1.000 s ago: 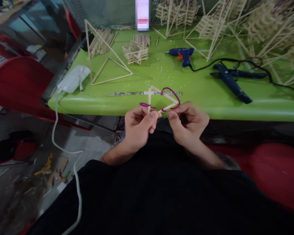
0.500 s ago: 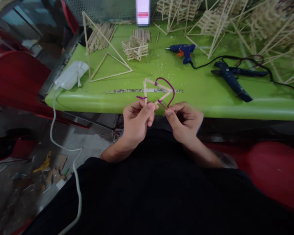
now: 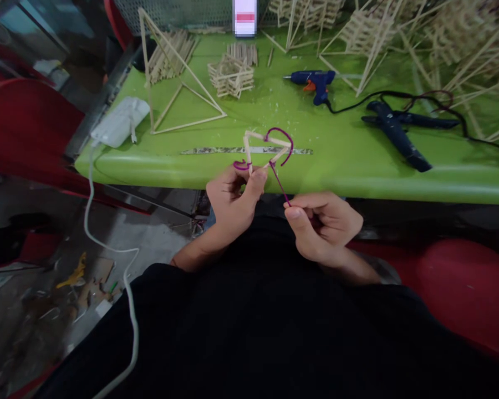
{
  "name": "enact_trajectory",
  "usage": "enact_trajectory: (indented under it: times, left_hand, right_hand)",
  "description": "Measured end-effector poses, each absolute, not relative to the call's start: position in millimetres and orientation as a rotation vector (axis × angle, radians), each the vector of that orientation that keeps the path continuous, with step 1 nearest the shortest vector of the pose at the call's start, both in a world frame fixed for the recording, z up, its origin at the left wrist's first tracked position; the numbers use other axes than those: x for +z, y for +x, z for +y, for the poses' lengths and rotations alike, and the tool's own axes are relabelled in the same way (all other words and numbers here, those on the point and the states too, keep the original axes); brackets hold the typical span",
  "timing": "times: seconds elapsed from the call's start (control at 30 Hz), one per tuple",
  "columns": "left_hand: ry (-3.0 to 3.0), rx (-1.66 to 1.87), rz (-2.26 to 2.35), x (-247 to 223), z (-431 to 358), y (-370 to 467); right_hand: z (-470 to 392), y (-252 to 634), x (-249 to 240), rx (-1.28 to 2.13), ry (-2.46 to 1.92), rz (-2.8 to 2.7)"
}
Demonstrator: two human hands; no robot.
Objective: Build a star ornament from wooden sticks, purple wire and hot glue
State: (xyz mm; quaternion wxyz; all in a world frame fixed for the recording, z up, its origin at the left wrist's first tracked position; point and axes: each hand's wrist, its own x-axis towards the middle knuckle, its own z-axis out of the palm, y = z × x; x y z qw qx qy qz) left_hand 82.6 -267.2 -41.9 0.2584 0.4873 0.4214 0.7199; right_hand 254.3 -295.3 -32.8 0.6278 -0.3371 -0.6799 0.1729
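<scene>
Between thumb and fingers, my left hand (image 3: 235, 199) pinches the near corner of a small triangular frame of wooden sticks (image 3: 256, 134), held over the table's front edge. My right hand (image 3: 322, 224) is closed on the end of a purple string (image 3: 280, 182), pulled taut down and to the right from the frame's right-hand stick. More purple string curves in a loose arc above the frame's right corner, and a short curl hangs at its left side. Beneath the frame lies a thin, stained flat strip (image 3: 214, 151) on the green table (image 3: 158, 169).
A blue glue gun (image 3: 314, 80) and dark-handled pliers-like tool (image 3: 399, 133) lie to the right. A stick pyramid (image 3: 187, 123), stick bundle (image 3: 172, 58) and star-shaped stick stack (image 3: 230, 77) stand behind. A white power strip (image 3: 120, 122) sits left; more stick structures (image 3: 366, 33) crowd the back right.
My right hand has moved down and right, drawing the purple string out longer and straighter. The upper loop has come away from that hand. My left hand keeps its pinch on the frame.
</scene>
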Motion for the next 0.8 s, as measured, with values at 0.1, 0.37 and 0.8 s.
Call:
enact_trajectory:
  times: [0.1, 0.37, 0.8]
  left_hand:
    - [1.345, 1.928, 1.127, -43.5, -267.9, 84.2]
    - [1.129, 1.71, 0.913, -41.3, -267.0, 78.4]
    - [1.091, 1.662, 0.919, -39.9, -273.4, 77.9]
  right_hand:
    - [-293.9, 254.5, -30.5, 0.403, -0.748, -1.57]
    - [-272.6, 250.4, -35.0, 0.512, -0.519, -1.671]
    - [-262.3, 274.5, -58.3, 0.316, -0.813, -1.398]
